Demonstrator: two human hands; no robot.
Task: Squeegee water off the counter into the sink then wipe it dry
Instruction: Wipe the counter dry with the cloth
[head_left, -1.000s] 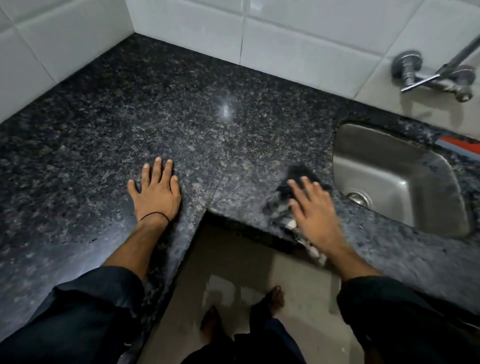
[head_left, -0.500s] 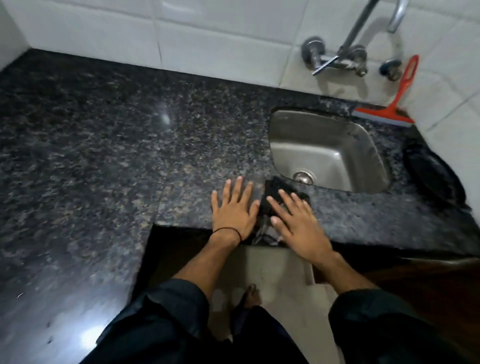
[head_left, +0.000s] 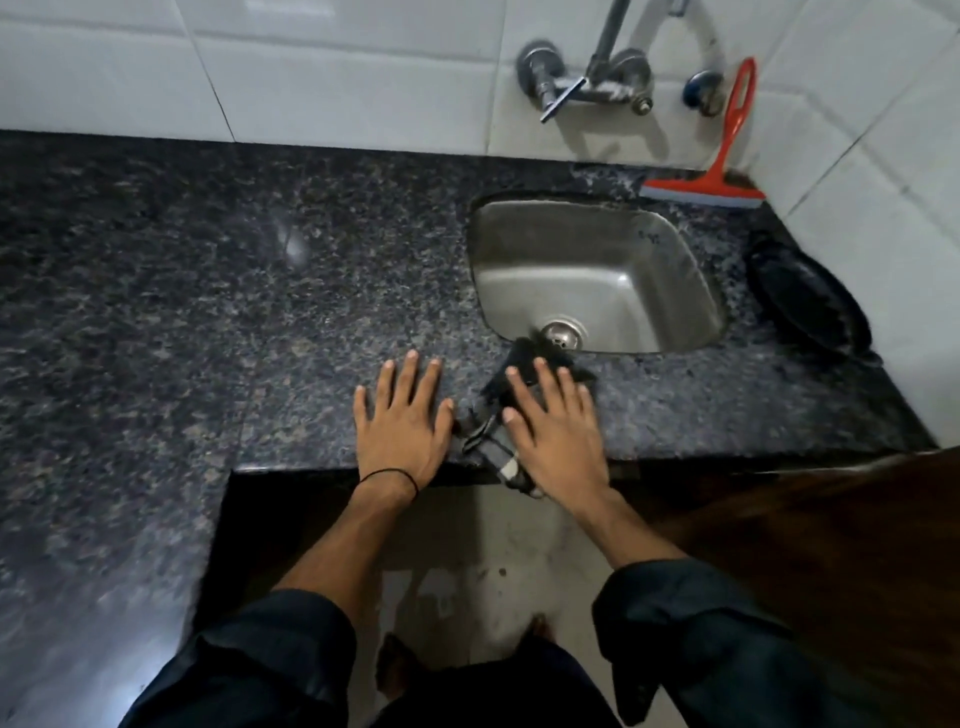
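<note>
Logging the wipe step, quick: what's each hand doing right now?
Left hand: open, flat on the counter, holding nothing.
Right hand: open, palm pressing the dark cloth by the sink.

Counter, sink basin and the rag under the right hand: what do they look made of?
The dark speckled counter looks like polished granite: flecked grain, glossy light reflection. The square grey sink basin seems brushed stainless steel, dull sheen. The black rag under the right hand looks like soft crumpled fabric.

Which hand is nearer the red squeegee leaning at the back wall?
Right. The right hand lies flat on the dark cloth before the sink, nearer the squeegee; the left hand rests flat on bare counter further left.
</note>
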